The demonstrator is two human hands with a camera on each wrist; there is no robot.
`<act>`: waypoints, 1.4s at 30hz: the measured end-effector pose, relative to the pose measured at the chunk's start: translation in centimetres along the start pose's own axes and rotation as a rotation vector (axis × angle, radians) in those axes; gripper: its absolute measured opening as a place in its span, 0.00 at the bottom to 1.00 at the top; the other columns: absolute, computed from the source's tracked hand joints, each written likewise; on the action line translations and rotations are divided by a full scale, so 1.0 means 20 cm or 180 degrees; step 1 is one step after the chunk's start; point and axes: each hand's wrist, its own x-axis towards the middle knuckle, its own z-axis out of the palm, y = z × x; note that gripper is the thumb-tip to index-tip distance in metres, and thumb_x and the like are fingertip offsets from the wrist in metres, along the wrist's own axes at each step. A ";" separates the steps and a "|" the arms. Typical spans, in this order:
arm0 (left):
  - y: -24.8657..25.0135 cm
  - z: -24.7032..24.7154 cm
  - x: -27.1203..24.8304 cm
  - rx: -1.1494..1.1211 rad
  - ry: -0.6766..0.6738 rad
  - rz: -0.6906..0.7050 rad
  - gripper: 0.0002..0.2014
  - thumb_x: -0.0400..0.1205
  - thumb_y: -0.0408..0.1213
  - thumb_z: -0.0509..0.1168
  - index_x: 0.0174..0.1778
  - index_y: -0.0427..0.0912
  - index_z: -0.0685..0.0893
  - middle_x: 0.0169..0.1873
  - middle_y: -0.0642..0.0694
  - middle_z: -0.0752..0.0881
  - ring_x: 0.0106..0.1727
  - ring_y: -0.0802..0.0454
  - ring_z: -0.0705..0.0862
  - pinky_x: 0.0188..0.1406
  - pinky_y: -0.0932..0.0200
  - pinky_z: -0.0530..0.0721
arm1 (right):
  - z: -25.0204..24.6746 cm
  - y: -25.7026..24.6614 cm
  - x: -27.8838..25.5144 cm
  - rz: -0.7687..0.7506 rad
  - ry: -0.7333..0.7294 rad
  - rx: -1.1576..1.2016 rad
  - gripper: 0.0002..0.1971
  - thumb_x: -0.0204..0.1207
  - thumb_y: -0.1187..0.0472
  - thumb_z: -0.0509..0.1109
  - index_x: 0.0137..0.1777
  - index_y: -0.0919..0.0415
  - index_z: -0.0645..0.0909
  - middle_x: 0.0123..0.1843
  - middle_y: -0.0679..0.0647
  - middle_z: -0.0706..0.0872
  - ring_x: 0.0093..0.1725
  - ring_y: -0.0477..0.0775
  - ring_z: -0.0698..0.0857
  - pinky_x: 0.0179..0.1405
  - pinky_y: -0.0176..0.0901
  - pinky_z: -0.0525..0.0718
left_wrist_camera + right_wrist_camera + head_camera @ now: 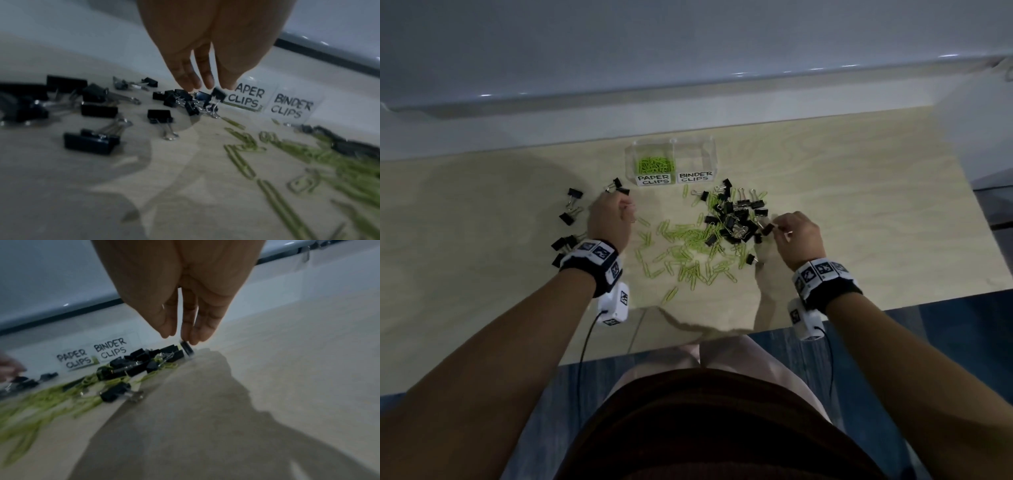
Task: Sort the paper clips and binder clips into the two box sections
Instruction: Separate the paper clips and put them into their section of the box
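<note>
At frame centre, green paper clips [688,246] and black binder clips [736,216] lie mixed on your table [482,205] below the clear box [671,161], its left section part-filled. Your right hand [796,240] pinches one binder clip [767,229]; your left hand [609,219] curls, contents unclear.

Left hand [608,219] hovering, fingers [186,76] down, right hand [798,238] pinching a binder clip [767,229]
</note>
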 end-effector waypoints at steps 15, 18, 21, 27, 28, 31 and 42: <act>0.46 0.35 -0.19 0.1072 -0.1505 0.1464 0.15 0.78 0.38 0.68 0.60 0.44 0.79 0.61 0.45 0.76 0.63 0.44 0.71 0.65 0.49 0.72 | 0.15 -0.07 -0.20 -0.0251 -0.0769 -0.0683 0.07 0.69 0.59 0.73 0.46 0.59 0.83 0.44 0.57 0.80 0.42 0.62 0.80 0.44 0.53 0.80; 0.46 0.34 -0.17 0.1128 -0.1558 0.1558 0.15 0.77 0.41 0.69 0.58 0.44 0.79 0.60 0.45 0.77 0.63 0.45 0.72 0.65 0.50 0.70 | 0.14 -0.08 -0.18 -0.0314 -0.0795 -0.0675 0.05 0.73 0.59 0.69 0.46 0.59 0.84 0.44 0.56 0.81 0.43 0.62 0.81 0.44 0.53 0.81; 0.46 0.32 -0.16 0.1059 -0.1644 0.1638 0.13 0.77 0.42 0.69 0.55 0.44 0.78 0.58 0.47 0.78 0.61 0.47 0.73 0.63 0.52 0.70 | 0.12 -0.06 -0.17 -0.0206 -0.0603 -0.0566 0.06 0.74 0.60 0.64 0.45 0.60 0.81 0.43 0.54 0.81 0.41 0.58 0.80 0.46 0.56 0.82; 0.38 0.26 -0.18 0.0553 -0.1621 0.1724 0.02 0.79 0.33 0.66 0.46 0.42 0.79 0.45 0.49 0.82 0.49 0.50 0.75 0.49 0.58 0.73 | 0.05 -0.03 -0.11 0.0360 -0.0041 -0.0977 0.12 0.75 0.58 0.64 0.57 0.59 0.79 0.55 0.59 0.79 0.54 0.62 0.77 0.55 0.58 0.74; 0.36 0.25 -0.18 0.0514 -0.1590 0.1697 0.03 0.79 0.32 0.65 0.47 0.41 0.79 0.43 0.50 0.80 0.47 0.52 0.73 0.49 0.57 0.74 | 0.06 -0.05 -0.10 0.0310 0.0000 -0.0989 0.12 0.75 0.57 0.65 0.56 0.58 0.80 0.55 0.59 0.79 0.54 0.62 0.77 0.55 0.58 0.74; 0.34 0.23 -0.18 0.0509 -0.1572 0.1698 0.10 0.80 0.33 0.64 0.57 0.41 0.80 0.44 0.51 0.78 0.48 0.53 0.71 0.55 0.52 0.76 | 0.10 -0.14 -0.08 -0.0010 -0.0148 -0.0968 0.11 0.73 0.52 0.68 0.51 0.54 0.82 0.54 0.54 0.79 0.55 0.58 0.76 0.57 0.56 0.71; 0.43 0.31 -0.20 0.1336 -0.1657 0.1769 0.16 0.80 0.43 0.66 0.63 0.46 0.77 0.60 0.44 0.74 0.63 0.43 0.70 0.59 0.47 0.76 | 0.22 -0.30 -0.03 -0.0045 -0.0706 -0.1371 0.14 0.74 0.52 0.69 0.56 0.58 0.81 0.60 0.58 0.75 0.62 0.64 0.72 0.62 0.67 0.70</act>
